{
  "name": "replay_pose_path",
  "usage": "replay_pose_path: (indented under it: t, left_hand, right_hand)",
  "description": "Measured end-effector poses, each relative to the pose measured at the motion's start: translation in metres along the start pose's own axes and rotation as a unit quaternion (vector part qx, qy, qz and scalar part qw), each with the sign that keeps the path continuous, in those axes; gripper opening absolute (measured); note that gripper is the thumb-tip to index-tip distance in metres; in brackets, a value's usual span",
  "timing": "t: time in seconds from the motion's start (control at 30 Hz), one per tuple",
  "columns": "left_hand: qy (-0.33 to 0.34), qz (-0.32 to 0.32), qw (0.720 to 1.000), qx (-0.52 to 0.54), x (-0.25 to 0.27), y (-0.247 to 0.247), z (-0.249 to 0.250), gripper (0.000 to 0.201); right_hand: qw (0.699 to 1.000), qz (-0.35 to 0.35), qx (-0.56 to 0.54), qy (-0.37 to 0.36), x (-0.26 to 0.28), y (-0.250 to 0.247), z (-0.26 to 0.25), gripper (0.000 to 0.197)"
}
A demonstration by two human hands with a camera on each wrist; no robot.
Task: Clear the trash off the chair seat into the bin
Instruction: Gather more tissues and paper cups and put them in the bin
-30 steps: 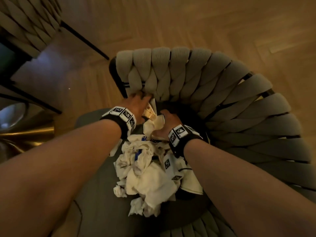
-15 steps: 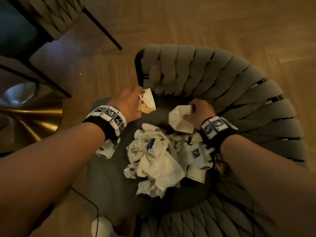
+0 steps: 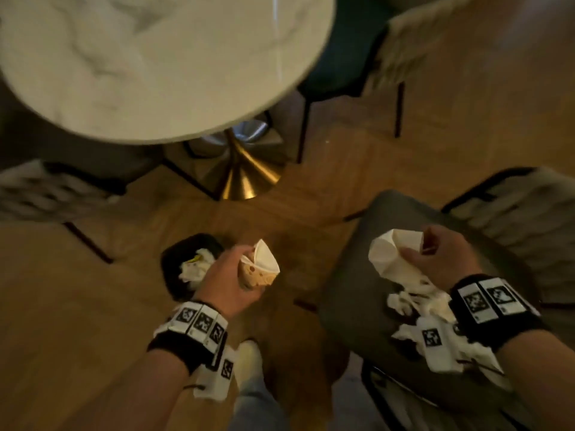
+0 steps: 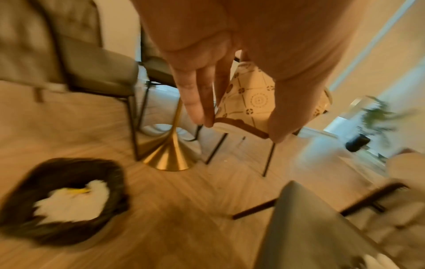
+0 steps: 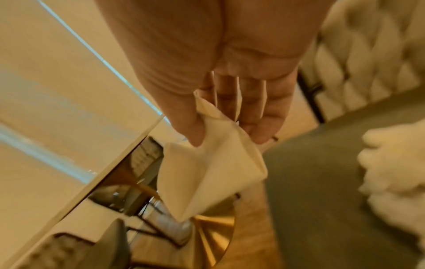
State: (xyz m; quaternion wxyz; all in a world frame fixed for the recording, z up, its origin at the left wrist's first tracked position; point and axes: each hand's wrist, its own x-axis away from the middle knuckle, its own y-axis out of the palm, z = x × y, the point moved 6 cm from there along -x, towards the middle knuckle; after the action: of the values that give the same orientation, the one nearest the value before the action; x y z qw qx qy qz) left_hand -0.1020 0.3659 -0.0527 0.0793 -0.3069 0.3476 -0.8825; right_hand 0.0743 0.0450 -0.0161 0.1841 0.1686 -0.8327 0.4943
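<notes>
My left hand (image 3: pixel 231 283) grips a crushed patterned paper cup (image 3: pixel 259 270), the same paper cup (image 4: pixel 250 102) showing its brown-rimmed base in the left wrist view, held above the floor just right of the black bin (image 3: pixel 177 262). That bin (image 4: pixel 62 198) holds white crumpled paper. My right hand (image 3: pixel 435 259) pinches a flattened white paper cup (image 3: pixel 390 256) over the grey chair seat (image 3: pixel 351 275); in the right wrist view this white cup (image 5: pixel 207 171) hangs from thumb and fingers. A pile of crumpled white tissues (image 3: pixel 426 325) lies on the seat under my right wrist.
A round marble table (image 3: pixel 149 63) on a gold pedestal base (image 3: pixel 245 175) stands ahead. Other woven-back chairs (image 3: pixel 401 48) ring it, one at far left (image 3: pixel 46 191). The trash chair's woven back (image 3: pixel 529 219) rises at right. Wooden floor (image 3: pixel 77 306) lies around the bin.
Both hands lifted their cups off the chair and swung left. The view turned from the chair toward the table and bin; the left hand now hovers beside the bin.
</notes>
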Motion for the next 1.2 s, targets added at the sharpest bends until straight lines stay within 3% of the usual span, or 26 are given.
replay_pose_path:
  t: [0.1,0.17,0.3,0.47,0.57,0.73,0.83,0.93,1.0,1.2]
  left_hand:
    - [-0.075,0.033,0.995,0.064,0.031,-0.024,-0.107,0.071]
    - [-0.119,0.049,0.984,0.124,0.046,-0.033,-0.169,0.069]
    - [-0.2,0.075,0.958,0.194,0.059,-0.036,-0.267,0.057]
    - [-0.243,0.087,0.938,0.23,0.021,-0.028,-0.331,0.051]
    - [-0.269,0.083,0.929,0.241,-0.017,-0.024,-0.357,0.051]
    - [-0.265,0.052,0.945,0.182,-0.062,-0.014,-0.384,0.094]
    - [-0.259,0.017,0.957,0.129,-0.053,-0.001,-0.383,0.075]
    - [-0.217,0.004,0.969,0.117,-0.026,0.005,-0.362,0.04]
    - [-0.175,-0.012,0.977,0.117,-0.003,0.007,-0.337,0.024]
    - [-0.08,-0.1,0.986,0.107,0.064,-0.001,-0.209,0.023]
  right_hand:
    - [0.998,-0.06,0.001,-0.033,0.018,0.082,-0.077,0.023]
    - [0.993,-0.11,0.003,-0.045,0.027,0.143,-0.116,0.034]
    - [0.979,-0.2,0.021,-0.038,0.04,0.261,-0.167,0.029]
    - [0.969,-0.246,0.005,0.004,0.024,0.381,-0.196,0.031]
    - [0.967,-0.256,-0.005,0.012,0.009,0.435,-0.213,0.045]
    - [0.958,-0.274,-0.087,0.023,-0.008,0.496,-0.226,0.07]
    - [0.953,-0.299,-0.036,0.011,0.003,0.501,-0.219,0.061]
    - [0.947,-0.318,-0.047,0.021,0.022,0.475,-0.199,0.02]
    - [0.943,-0.328,-0.05,0.023,0.038,0.44,-0.187,0.005]
    - [0.954,-0.282,-0.095,0.035,0.087,0.276,-0.131,0.012]
